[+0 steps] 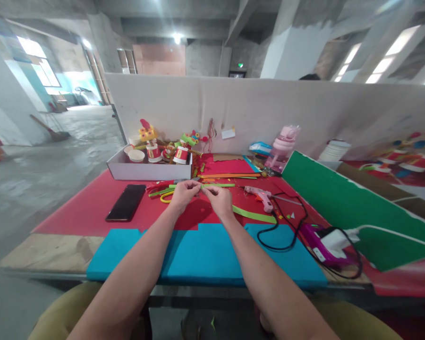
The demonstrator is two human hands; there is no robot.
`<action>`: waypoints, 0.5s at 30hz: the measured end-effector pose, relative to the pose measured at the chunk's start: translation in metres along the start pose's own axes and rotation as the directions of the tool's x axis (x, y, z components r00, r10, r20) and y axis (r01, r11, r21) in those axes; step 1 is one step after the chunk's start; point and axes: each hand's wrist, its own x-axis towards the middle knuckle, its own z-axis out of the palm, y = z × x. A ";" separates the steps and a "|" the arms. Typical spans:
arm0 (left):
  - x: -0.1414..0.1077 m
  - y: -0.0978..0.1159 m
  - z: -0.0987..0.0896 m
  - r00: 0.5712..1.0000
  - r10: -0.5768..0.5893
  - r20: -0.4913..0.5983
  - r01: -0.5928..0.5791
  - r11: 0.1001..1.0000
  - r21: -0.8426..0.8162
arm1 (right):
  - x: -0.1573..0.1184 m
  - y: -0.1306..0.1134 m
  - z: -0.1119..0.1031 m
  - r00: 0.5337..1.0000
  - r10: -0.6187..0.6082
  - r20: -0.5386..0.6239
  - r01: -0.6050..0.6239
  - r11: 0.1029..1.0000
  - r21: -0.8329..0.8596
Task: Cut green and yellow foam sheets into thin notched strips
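Observation:
My left hand [184, 193] and my right hand [219, 199] meet above the red table covering, both with fingertips pinched together. Between them is a light green paper strip, mostly hidden by the fingers. Behind my hands lies another stretch of green strip [224, 185]. A wider light green strip [255, 215] emerges from beside my right wrist and lies on the red surface. Yellow-handled scissors [166, 197] rest just left of my left hand, partly covered by it.
A black phone [126, 203] lies on the left. Behind it, a white box [148, 171] holds paper cups and colourful paper figures. At right are a pink glue gun [264, 197] with black cord, a purple power strip [327, 248], a green board [354, 208] and a pink bottle [283, 146].

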 end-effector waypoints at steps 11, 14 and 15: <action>-0.001 0.003 -0.001 0.999 0.001 0.033 -0.001 1.000 -0.021 | 0.001 -0.002 -0.005 1.000 0.003 0.027 -0.001 0.999 -0.050; 0.000 0.004 -0.004 1.000 0.000 -0.021 -0.001 0.999 -0.039 | 0.002 0.001 -0.007 0.998 -0.008 0.055 0.012 0.997 -0.071; 0.000 0.003 -0.004 0.999 -0.005 -0.035 0.003 0.998 -0.055 | 0.002 0.001 -0.007 0.998 -0.010 0.059 0.014 0.997 -0.075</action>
